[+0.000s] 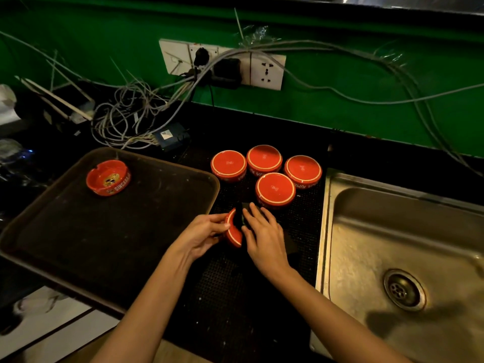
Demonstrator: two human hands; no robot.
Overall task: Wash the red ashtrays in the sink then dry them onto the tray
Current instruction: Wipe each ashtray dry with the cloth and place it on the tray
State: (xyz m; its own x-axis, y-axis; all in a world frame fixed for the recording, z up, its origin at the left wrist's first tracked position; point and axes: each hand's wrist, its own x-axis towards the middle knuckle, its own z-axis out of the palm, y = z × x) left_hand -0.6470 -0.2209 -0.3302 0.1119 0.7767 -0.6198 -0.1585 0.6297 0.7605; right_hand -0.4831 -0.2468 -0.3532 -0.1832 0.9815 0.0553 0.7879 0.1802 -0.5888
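Both hands, left hand (203, 235) and right hand (263, 238), clamp one red ashtray (234, 230) on edge above the dark desk (235, 297), its base facing right, beside the tray (78, 231).

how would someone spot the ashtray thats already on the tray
Find the big dark tray left of the steel sink. Near its far corner sits one red ashtray. It alone lies open side up; the four on the mat lie upside down.

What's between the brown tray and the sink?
Head view: a black mat holding four upturned ashtrays, between tray and sink.
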